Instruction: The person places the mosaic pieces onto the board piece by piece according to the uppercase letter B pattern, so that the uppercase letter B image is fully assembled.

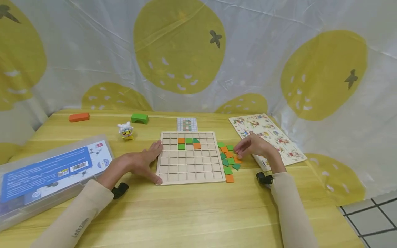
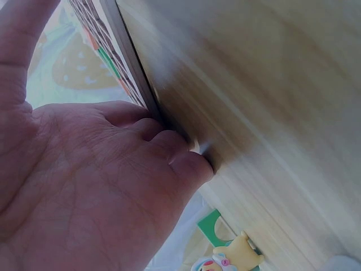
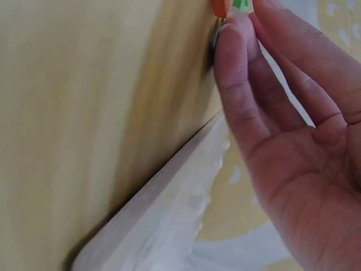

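Note:
A wooden grid board (image 1: 190,168) lies flat, with an orange square tile (image 1: 181,141), green tiles, a two-tone green tile (image 1: 196,141) and another orange tile in its upper cells. Along its left edge rests my left hand (image 1: 144,163), thumb at the near corner and fingers spread toward the far side. My right hand (image 1: 255,146) reaches over loose orange and green tiles (image 1: 230,161) beside the board's right edge. Its fingertips are right at an orange tile (image 3: 221,7), thumb apart from the other fingers in the right wrist view.
Behind the board is a printed pattern card (image 1: 187,124). A picture puzzle board (image 1: 288,146) lies at the right, near my right wrist. At the left are a clear plastic case (image 1: 59,168), a small figurine (image 1: 125,131), a green arch block (image 1: 139,118) and an orange block (image 1: 79,117).

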`<state>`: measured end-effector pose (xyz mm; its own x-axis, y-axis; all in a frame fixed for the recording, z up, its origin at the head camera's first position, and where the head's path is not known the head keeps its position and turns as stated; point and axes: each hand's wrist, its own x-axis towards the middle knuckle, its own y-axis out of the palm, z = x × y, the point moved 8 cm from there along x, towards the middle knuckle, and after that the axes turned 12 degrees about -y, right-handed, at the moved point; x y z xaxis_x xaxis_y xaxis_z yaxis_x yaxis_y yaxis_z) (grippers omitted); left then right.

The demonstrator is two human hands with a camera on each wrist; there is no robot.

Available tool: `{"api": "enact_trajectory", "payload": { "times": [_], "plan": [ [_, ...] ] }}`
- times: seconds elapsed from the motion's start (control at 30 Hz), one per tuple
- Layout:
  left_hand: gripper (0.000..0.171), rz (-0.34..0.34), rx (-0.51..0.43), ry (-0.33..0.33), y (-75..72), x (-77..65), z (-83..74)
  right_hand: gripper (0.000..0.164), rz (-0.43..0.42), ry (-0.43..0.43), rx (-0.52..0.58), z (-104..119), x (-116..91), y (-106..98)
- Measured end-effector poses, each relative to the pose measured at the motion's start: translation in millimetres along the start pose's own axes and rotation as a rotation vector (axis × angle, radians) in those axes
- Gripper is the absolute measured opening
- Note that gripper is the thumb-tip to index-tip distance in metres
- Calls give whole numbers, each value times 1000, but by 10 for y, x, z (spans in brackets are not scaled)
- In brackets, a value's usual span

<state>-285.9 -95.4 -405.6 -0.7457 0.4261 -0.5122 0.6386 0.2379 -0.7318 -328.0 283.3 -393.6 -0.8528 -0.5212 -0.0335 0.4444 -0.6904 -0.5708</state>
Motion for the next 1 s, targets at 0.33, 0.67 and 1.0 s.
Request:
{"api": "enact_trajectory", "payload": {
  "times": [0.33,0.67,1.0],
  "plan": [
    [136,4,-11,-7,-6,-35,11,25,15,0,-74,57,-15,106],
    [136,-10,18,-18,8,-1,-5,22,6,17,-150,100,-66,121],
    [137,-11,25,-20,14,-2,8,18,-93,-114,-50,461,105,112]
  ]
}}
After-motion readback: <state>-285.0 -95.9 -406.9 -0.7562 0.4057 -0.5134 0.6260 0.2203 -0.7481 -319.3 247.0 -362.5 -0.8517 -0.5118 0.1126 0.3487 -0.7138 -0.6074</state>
